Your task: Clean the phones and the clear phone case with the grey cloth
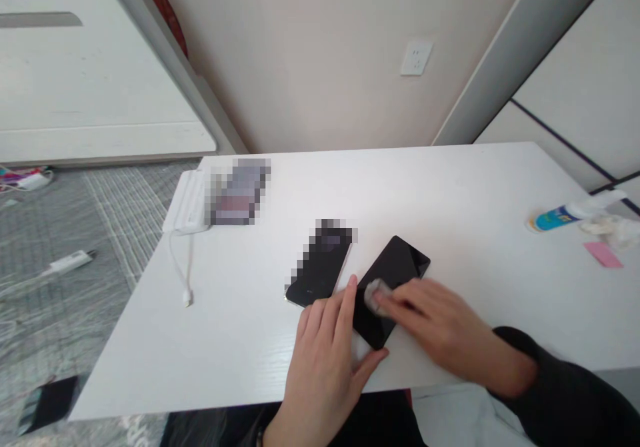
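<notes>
A black smartphone (395, 267) lies screen up and at an angle on the white table, near its front edge. My left hand (325, 354) braces it, with the index finger along its left side and the thumb at its lower corner. In my right hand (440, 324) a crumpled whitish tissue (375, 297) is pinched and pressed on the dark screen. Just left of that lies a second phone (320, 267), partly blurred out, close to my left fingertips.
A white power strip (187, 200) and a pixelated item (240, 190) lie at the table's back left, with a white cable (187, 294) trailing forward. On the right are a blue-and-white bottle (555, 219), crumpled tissue (615, 230) and a pink slip (603, 254).
</notes>
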The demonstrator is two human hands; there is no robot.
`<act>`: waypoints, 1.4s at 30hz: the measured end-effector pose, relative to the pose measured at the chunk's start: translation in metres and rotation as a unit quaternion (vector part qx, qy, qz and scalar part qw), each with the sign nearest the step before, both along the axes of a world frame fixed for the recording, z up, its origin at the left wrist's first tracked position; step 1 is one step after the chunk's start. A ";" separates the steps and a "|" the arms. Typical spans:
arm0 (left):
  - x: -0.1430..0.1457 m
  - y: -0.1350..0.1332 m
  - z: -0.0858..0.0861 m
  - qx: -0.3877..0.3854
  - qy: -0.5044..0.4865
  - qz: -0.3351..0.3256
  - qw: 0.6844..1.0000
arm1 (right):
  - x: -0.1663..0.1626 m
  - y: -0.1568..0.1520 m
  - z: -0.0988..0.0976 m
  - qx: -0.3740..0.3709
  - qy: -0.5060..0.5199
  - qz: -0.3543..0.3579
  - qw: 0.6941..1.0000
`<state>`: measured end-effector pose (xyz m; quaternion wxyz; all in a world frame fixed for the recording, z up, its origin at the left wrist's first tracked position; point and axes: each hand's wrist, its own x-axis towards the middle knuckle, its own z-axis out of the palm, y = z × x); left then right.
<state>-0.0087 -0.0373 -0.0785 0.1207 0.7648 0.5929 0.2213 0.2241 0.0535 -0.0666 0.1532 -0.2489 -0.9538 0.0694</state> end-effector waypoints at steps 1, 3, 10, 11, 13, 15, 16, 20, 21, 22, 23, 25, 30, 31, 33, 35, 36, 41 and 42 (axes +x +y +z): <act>0.000 0.000 0.000 0.004 0.006 0.000 1.000 | -0.002 -0.002 0.001 -0.027 0.002 0.047 0.998; 0.000 0.000 -0.001 0.013 0.017 0.004 1.000 | -0.003 0.000 0.002 -0.025 0.000 0.057 0.998; 0.000 0.002 -0.002 0.034 0.016 0.000 0.999 | 0.002 0.005 0.002 -0.005 0.001 0.013 1.000; -0.001 0.002 -0.002 0.036 0.018 0.000 0.999 | 0.001 0.004 0.002 -0.032 -0.003 0.072 0.997; -0.002 0.001 -0.002 0.035 0.021 0.003 0.999 | 0.001 0.010 0.003 -0.024 -0.009 0.056 0.998; -0.002 0.002 -0.003 0.033 0.025 0.007 0.999 | 0.006 0.021 0.004 0.042 -0.010 -0.048 0.998; -0.003 0.003 -0.003 0.036 0.026 0.007 0.999 | 0.008 0.026 0.005 0.078 -0.020 -0.102 0.991; -0.004 0.005 -0.005 0.057 0.032 -0.001 0.998 | 0.003 0.020 0.006 0.027 -0.017 -0.016 0.999; -0.004 0.006 -0.005 0.064 0.035 -0.003 0.997 | 0.001 0.017 0.006 0.012 -0.020 0.033 0.999; -0.004 0.006 -0.006 0.068 0.038 -0.003 0.997 | 0.000 0.016 0.005 0.007 -0.016 0.052 0.998; -0.004 0.006 -0.006 0.070 0.040 -0.002 0.997 | 0.001 0.018 0.004 0.015 -0.014 0.047 0.999; -0.004 0.007 -0.007 0.068 0.043 -0.003 0.997 | 0.006 0.025 0.003 0.063 -0.011 -0.031 0.997; -0.004 0.008 -0.006 0.080 0.054 -0.009 0.995 | 0.008 0.023 0.004 0.059 -0.013 -0.026 0.998; -0.005 0.008 -0.005 0.084 0.057 -0.008 0.995 | 0.007 0.020 0.004 0.037 -0.011 0.016 0.999; -0.005 0.009 -0.005 0.094 0.060 -0.009 0.994 | 0.008 0.019 0.003 0.028 -0.004 0.018 0.999; -0.005 0.009 -0.006 0.101 0.064 -0.007 0.993 | 0.011 0.021 0.003 0.058 -0.006 -0.050 0.997; -0.005 0.009 -0.006 0.102 0.065 -0.007 0.993 | 0.011 0.021 0.002 0.073 -0.006 -0.085 0.994; -0.005 0.010 -0.008 0.115 0.071 -0.012 0.991 | -0.009 0.003 0.000 -0.009 0.028 0.051 0.998; -0.005 0.010 -0.008 0.117 0.072 -0.011 0.991 | -0.011 0.004 -0.001 -0.006 0.020 0.066 0.998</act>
